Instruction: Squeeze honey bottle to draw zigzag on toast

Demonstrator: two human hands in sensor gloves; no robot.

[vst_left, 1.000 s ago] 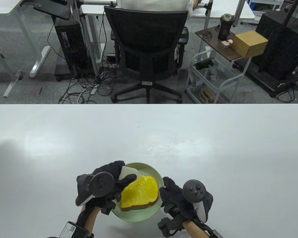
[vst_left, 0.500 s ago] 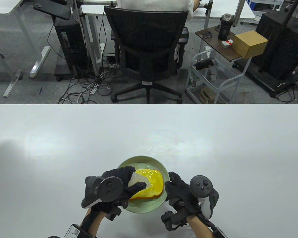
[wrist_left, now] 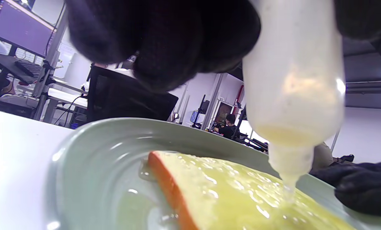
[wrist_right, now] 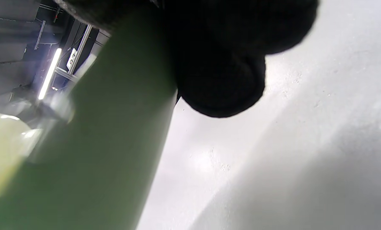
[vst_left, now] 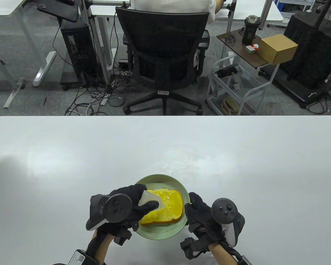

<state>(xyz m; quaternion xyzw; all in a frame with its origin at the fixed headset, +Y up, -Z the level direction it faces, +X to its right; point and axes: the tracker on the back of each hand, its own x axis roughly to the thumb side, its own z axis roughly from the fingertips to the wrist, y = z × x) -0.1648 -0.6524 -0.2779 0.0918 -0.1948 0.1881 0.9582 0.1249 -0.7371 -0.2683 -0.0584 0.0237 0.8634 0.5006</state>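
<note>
A yellow slice of toast (vst_left: 168, 208) lies in a pale green plate (vst_left: 157, 234) near the table's front edge. My left hand (vst_left: 135, 203) grips a translucent white honey bottle (vst_left: 150, 200), nozzle down over the toast. In the left wrist view the bottle (wrist_left: 294, 80) points down, and its tip touches the glossy toast (wrist_left: 241, 198), which carries shiny honey lines. My right hand (vst_left: 200, 212) holds the plate's right rim. In the right wrist view the green rim (wrist_right: 113, 134) fills the left side, under my gloved fingers (wrist_right: 222, 64).
The white table (vst_left: 165, 149) stretches wide behind and to both sides of the plate. A black office chair (vst_left: 164, 55) and a small cart (vst_left: 237, 88) stand beyond the far edge. A little honey has pooled on the plate beside the toast (wrist_left: 145, 169).
The plate and toast shifted away from me and to the right with my right hand. My left hand brought the bottle down across the toast, then back slightly left. More honey lines show.
</note>
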